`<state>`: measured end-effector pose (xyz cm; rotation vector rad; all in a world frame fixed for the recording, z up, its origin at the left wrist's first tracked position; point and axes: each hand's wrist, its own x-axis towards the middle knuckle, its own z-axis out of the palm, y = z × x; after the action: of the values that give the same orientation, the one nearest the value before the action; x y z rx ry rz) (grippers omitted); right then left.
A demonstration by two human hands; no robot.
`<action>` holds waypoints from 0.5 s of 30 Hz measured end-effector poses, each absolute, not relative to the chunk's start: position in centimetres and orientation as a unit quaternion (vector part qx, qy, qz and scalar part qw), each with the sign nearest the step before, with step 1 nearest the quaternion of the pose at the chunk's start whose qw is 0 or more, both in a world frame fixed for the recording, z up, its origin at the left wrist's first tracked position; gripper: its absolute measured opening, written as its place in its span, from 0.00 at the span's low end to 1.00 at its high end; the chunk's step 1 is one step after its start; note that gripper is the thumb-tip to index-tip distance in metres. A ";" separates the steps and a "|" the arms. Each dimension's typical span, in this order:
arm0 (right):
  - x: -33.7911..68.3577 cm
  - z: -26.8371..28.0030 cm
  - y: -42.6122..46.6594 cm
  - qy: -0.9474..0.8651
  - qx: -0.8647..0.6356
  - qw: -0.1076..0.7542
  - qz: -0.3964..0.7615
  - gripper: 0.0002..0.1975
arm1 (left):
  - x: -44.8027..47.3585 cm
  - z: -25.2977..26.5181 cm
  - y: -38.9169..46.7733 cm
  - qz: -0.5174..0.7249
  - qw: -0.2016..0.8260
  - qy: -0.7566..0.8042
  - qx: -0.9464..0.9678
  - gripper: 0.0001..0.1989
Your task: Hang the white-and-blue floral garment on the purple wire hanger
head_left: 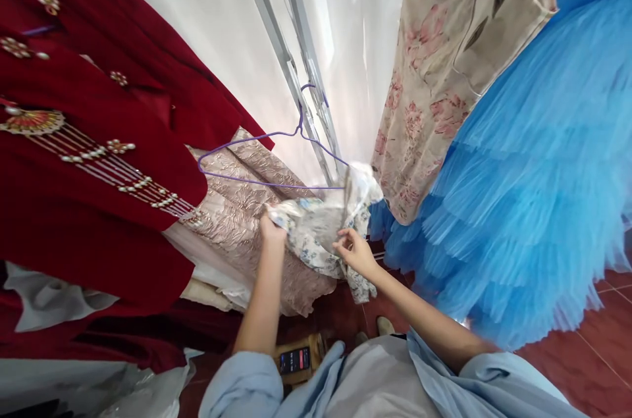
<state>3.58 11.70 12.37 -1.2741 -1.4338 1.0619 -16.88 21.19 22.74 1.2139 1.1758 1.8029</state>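
A white garment with a blue floral print (316, 253) hangs by one side from the right end of a purple wire hanger (257, 182). The hanger's left arm is bare, and its hook catches on a grey metal rail (281, 36). My left hand (272, 228) is closed on the garment's left edge and holds it out. Over the garment's right part, my right hand (356, 253) has its thumb and index finger curled close together with the other fingers apart; whether cloth lies between them I cannot make out. The garment's upper right is blurred.
Dark red garments with beaded trim (123, 207) hang on the left, over a pale pink textured one (241, 201). To the right hang a beige floral dress (419, 102) and a blue tiered tulle dress (518, 194). A phone (295, 361) lies on a wooden stool (316, 347) below.
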 end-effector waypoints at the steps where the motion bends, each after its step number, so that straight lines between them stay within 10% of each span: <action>1: 3.4 13.0 11.8 -0.604 -0.482 0.473 0.424 0.25 | -15.0 21.7 20.1 0.685 0.337 0.446 0.467 0.21; 7: 6.1 17.6 11.6 -0.679 -0.364 0.413 0.485 0.13 | -8.5 21.1 14.9 0.405 0.317 0.381 0.768 0.15; 15: 18.9 27.1 12.0 -0.798 -0.333 0.276 0.419 0.20 | -7.3 17.7 10.5 0.243 0.628 0.309 0.672 0.28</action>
<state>18.91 12.01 27.11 -0.8941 -2.1448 1.1252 -7.27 10.49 17.68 1.5391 0.7093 0.5558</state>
